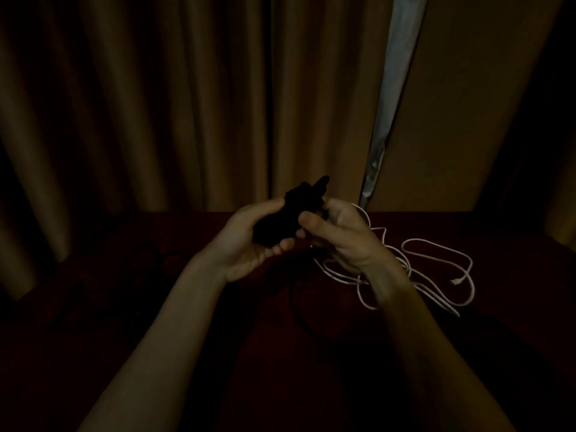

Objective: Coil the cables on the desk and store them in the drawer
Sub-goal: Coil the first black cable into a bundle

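Observation:
The room is very dim. My left hand [249,241] cups a bundled black cable [290,213], fingers curled under it, above the dark red desk [218,322]. My right hand [336,235] pinches the bundle's right side near its plug end, which sticks up at the top. A loose strand of the black cable [294,304] hangs down in a loop onto the desk between my forearms. A white cable [436,269] lies uncoiled in loose loops on the desk to the right, partly hidden behind my right wrist. No drawer is in sight.
More dark cable shapes [149,260] lie faintly visible on the desk's left side. Brown curtains [156,104] hang behind the desk, with a pale gap [392,88] between them at the right of centre.

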`<state>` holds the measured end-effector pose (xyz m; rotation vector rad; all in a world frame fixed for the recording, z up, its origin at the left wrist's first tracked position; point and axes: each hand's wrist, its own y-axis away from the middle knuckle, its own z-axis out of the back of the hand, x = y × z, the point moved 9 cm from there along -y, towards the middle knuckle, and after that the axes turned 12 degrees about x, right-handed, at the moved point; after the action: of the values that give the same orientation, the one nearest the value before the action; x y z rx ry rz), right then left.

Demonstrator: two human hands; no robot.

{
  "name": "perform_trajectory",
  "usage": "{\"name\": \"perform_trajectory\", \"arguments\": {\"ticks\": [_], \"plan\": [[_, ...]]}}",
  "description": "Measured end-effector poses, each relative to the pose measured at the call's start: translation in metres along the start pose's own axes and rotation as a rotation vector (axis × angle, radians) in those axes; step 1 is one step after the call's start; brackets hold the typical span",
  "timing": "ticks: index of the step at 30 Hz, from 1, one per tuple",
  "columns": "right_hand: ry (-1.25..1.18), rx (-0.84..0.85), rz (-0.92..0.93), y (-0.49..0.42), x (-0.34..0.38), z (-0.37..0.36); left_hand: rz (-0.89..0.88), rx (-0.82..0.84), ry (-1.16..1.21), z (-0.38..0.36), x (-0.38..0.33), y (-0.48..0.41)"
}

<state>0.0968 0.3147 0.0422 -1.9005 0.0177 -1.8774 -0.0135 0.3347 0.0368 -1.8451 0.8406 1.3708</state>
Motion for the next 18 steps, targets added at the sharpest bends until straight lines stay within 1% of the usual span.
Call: {"name": "perform_trajectory", "arguments": {"ticks": [3,5,9,13,15,17,18], "plan": [[0.071,-0.138,0.014,-0.005,-0.004,0.007,-0.015,-0.114,-0.135,0.019,-0.001,-0.005],[0.153,-0.213,0.035,-0.007,-0.001,0.012,-0.086,-0.168,-0.324,0.026,-0.011,-0.003],[0.202,-0.312,0.073,-0.011,0.015,0.017,-0.328,-0.215,-0.889,0.009,-0.04,0.0],[0.196,-0.397,0.092,-0.011,0.025,0.017,-0.557,-0.335,-1.215,0.0,-0.055,0.009],[0.219,-0.406,0.096,-0.012,0.027,0.014,-0.619,-0.397,-1.297,0.001,-0.055,0.013],[0.232,-0.389,0.104,-0.015,0.028,0.009,-0.618,-0.461,-1.216,0.005,-0.054,0.015],[0.227,-0.374,0.119,-0.016,0.028,0.008,-0.612,-0.487,-1.119,0.008,-0.053,0.016]]}}
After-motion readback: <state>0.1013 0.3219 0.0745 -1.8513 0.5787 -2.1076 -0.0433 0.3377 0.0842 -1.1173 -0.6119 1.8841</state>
